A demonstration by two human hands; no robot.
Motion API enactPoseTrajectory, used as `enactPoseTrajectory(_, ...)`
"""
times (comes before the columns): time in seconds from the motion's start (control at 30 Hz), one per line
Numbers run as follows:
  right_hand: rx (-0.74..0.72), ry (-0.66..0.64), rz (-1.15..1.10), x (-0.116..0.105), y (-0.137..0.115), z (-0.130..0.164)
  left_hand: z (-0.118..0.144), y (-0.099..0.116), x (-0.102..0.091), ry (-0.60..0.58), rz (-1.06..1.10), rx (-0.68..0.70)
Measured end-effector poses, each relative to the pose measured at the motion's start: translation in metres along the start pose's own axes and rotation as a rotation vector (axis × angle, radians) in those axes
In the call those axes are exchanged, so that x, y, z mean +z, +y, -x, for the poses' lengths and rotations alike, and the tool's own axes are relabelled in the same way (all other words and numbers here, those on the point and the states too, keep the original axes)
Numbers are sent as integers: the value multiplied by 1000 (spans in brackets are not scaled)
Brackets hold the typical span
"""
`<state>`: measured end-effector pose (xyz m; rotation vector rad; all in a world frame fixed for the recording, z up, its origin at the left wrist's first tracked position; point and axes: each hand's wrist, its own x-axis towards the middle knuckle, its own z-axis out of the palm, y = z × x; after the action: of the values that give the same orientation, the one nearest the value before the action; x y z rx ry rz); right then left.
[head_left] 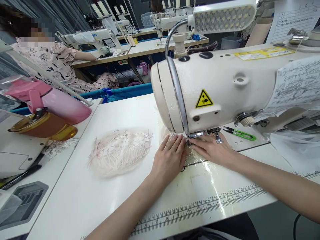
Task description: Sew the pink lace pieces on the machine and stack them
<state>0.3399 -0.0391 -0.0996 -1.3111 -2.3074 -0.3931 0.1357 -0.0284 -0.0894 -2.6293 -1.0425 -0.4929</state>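
At the needle end of the white sewing machine [210, 86], my left hand [170, 155] lies with its fingers flat on a small piece of pale lace [166, 132], mostly covered by the hand and the machine head. My right hand [215, 148] reaches in from the other side, fingers stretched out beside the presser foot; what lies under its fingertips is hidden. To the left of my hands a bundle of pale pink lace [122, 148] with reddish thread ends rests on the white table [82, 186]. Green thread snips [241, 134] lie behind my right hand.
A ruler strip [190, 211] runs along the table's front edge. On the left stand a pink bottle [62, 103] and an amber cup [45, 126]. A lamp [225, 16] hangs above the machine. White fabric [292, 153] lies at right. Another person [50, 63] sits beyond.
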Motion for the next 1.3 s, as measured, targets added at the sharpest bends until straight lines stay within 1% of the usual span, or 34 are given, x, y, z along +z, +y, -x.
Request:
enactPoseTrajectory(0.07,5,-4,-43,-2,3,0,0,0,2,-17,-1,-20)
enactPoseTrajectory(0.17,22,-68,-98,-4,9,0,1,3,4,-54,-5,-62)
enactPoseTrajectory(0.2,30,-66,-107,-4,11,0,1,5,4,-65,-10,-72)
enactPoseTrajectory(0.27,49,6,-114,-3,14,1,2,9,2,-80,-29,-84)
enactPoseTrajectory(0.33,18,5,-120,0,17,3,1,8,-4,-94,-65,-108)
enactPoseTrajectory(0.4,22,16,-151,3,19,6,3,1,-14,-129,-99,-201)
enactPoseTrajectory(0.43,57,20,-171,5,21,8,6,-5,-20,-149,-105,-281)
enactPoseTrajectory(0.5,46,38,-206,8,23,10,15,-20,-33,-163,-55,-497)
enactPoseTrajectory(0.57,23,55,-219,10,23,12,29,-36,-44,-126,66,-703)
enactPoseTrajectory(0.6,11,61,-212,10,24,11,36,-43,-47,-114,103,-750)
enactPoseTrajectory(0.7,-12,82,-163,8,23,8,55,-60,-54,-56,184,-802)
enactPoseTrajectory(0.77,-21,100,-147,6,23,5,63,-68,-58,22,247,-839)
enactPoseTrajectory(0.83,-24,113,-147,4,24,3,64,-72,-65,111,318,-882)
enactPoseTrajectory(0.9,-27,119,-142,3,25,2,60,-69,-73,185,390,-911)
enactPoseTrajectory(0.97,-34,129,-130,3,26,2,51,-54,-78,190,550,-887)
enactPoseTrajectory(1.0,-37,133,-123,3,27,1,45,-43,-79,159,726,-837)
enactPoseTrajectory(1.03,-42,136,-116,3,27,1,37,-30,-78,44,912,-740)
enactPoseTrajectory(1.07,-48,132,-109,2,27,0,30,-16,-76,-125,1034,-619)
enactPoseTrajectory(1.1,-47,136,-99,1,27,-1,23,-2,-72,-280,1088,-468)
enactPoseTrajectory(1.13,-55,133,-89,0,27,-1,16,12,-68,-357,1078,-305)
enactPoseTrajectory(1.17,-70,147,-82,-2,27,-2,11,23,-64,-402,1027,-172)
enactPoseTrajectory(1.2,-67,175,-77,-3,27,-3,6,33,-60,-397,950,-78)
enactPoseTrajectory(1.23,-84,200,-87,-5,26,-4,4,40,-56,-360,856,-33)
enactPoseTrajectory(1.3,-169,218,-148,-9,25,-6,3,47,-50,-273,652,-45)
